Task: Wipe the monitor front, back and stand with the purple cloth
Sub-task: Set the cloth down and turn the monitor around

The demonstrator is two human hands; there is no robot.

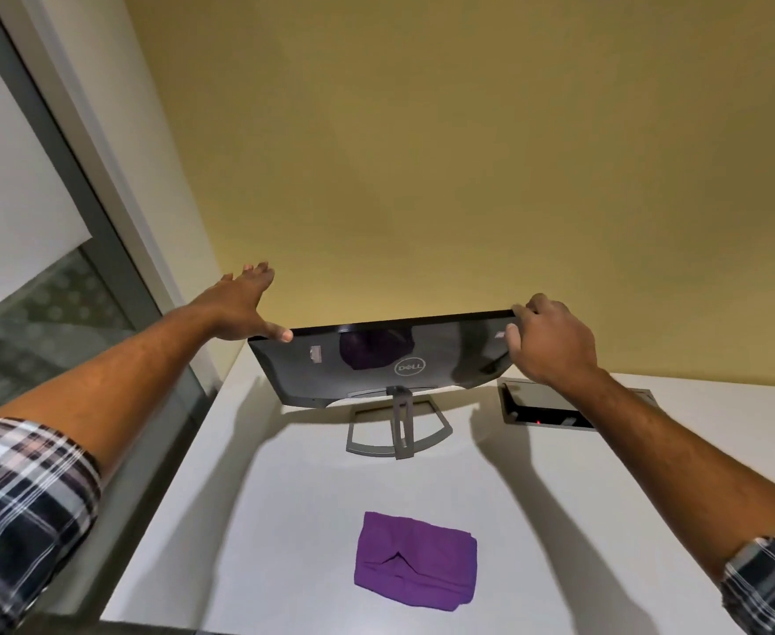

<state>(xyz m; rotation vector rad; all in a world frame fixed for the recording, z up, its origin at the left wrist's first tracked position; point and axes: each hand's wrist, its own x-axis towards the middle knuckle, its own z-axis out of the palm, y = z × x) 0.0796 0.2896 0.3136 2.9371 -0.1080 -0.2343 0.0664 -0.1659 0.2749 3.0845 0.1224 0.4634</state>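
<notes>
Lying nearest on the white matte tabletop (pixel 559 520): folded purple fabric cloth (pixel 415 561), flat, untouched, well apart from both hands. Sitting beyond it: open grey metal frame stand (pixel 397 435) carrying the glossy black flat monitor (pixel 390 364), logoed back panel facing the camera, purple cloth reflecting in it. Lying just right of the stand: dark rectangular device with a small red light (pixel 543 407), partly covered by the right forearm.

Right hand (pixel 553 343) gripping the monitor's upper right corner, fingers curling over the top edge, thumb pressing the near face. Left hand (pixel 239 307) spreading open, fingers straight and reaching past the upper left corner, only the thumb tip touching the top edge.

Judging the step: handling or turning the monitor, not wiping, cloth not in hand. Calling next for settling the monitor steady, then bringing one hand down to pick up the cloth while the other steadies the panel.

Hidden: screen side, facing the yellow wall (pixel 468 153). Cut off: tabletop's right and near edges, both plaid sleeves. Blurring: small labels on the panel, unreadable. Unclear: which faces are already wiped.
</notes>
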